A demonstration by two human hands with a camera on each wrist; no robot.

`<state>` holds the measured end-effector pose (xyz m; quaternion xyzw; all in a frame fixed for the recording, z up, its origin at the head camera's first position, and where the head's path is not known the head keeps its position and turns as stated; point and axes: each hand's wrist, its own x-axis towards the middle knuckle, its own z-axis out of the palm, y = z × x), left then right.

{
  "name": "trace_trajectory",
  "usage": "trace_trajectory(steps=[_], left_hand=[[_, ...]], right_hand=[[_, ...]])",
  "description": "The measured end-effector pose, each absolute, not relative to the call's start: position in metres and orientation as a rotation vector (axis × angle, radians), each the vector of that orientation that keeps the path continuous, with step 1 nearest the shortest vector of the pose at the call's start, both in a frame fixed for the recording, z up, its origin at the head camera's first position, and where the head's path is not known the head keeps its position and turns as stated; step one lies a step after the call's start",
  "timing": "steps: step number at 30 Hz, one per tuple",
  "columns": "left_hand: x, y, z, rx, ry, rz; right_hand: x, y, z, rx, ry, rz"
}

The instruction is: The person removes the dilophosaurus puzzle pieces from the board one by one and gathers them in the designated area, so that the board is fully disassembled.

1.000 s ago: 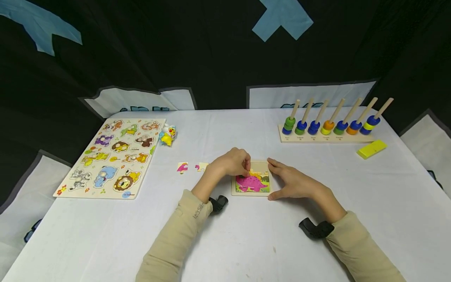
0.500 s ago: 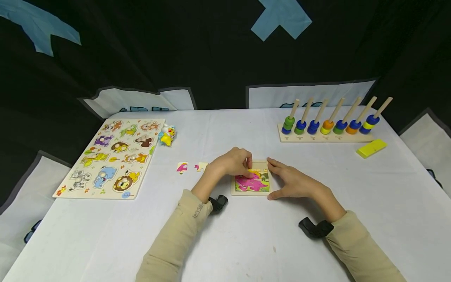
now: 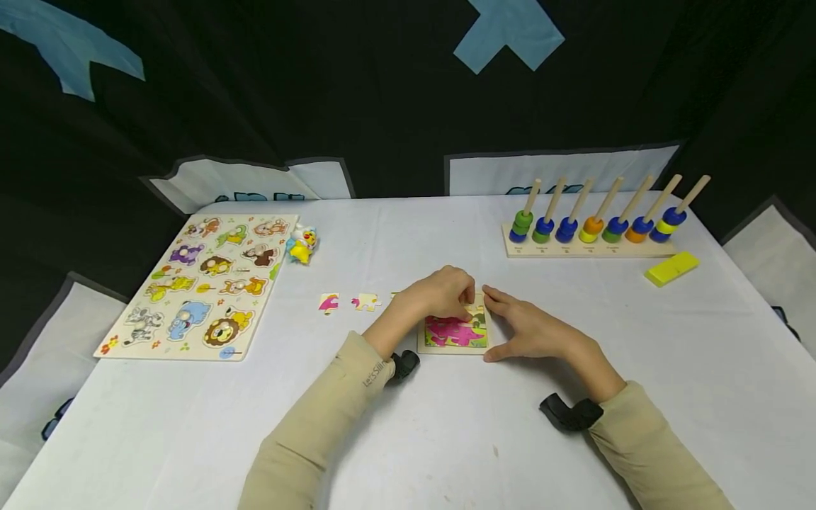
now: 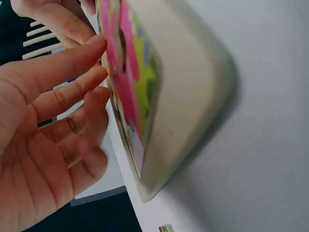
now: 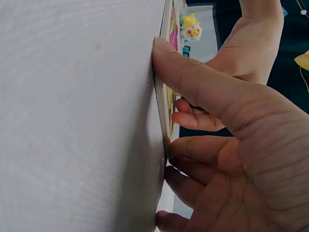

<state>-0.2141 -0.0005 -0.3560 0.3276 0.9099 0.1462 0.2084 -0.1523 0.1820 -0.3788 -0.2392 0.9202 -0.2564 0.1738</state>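
In the head view a small wooden jigsaw puzzle (image 3: 455,335) with a pink dinosaur picture lies in its pale tray at the table's middle. My left hand (image 3: 440,294) is over its upper part; in the left wrist view the thumb and fingertips touch the picture, and a dark gap shows between pieces. Whether a piece is between them is hidden. My right hand (image 3: 538,329) holds the tray's right edge, thumb at the near corner and fingers toward the far one. Two loose puzzle pieces (image 3: 329,303) lie left of the tray; a sliver of another shows behind my left wrist.
A large animal puzzle board (image 3: 210,283) lies at the left, beside a small yellow and blue toy figure (image 3: 302,245). Toward the back right stands a peg stacker (image 3: 589,250) with coloured rings. A yellow block (image 3: 672,269) sits before it.
My left hand has shifted right across the puzzle tray, uncovering more of the nearer loose piece. My right hand stays at the tray's right edge.
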Motion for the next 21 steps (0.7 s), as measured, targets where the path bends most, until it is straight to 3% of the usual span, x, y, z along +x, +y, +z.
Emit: trace_trajectory(steps=[21], left_hand=[[-0.2136, -0.0002, -0.357, 0.832, 2.535, 0.417]], right_hand=[[-0.1517, 0.1806, -0.3787, -0.678, 2.614, -0.719]])
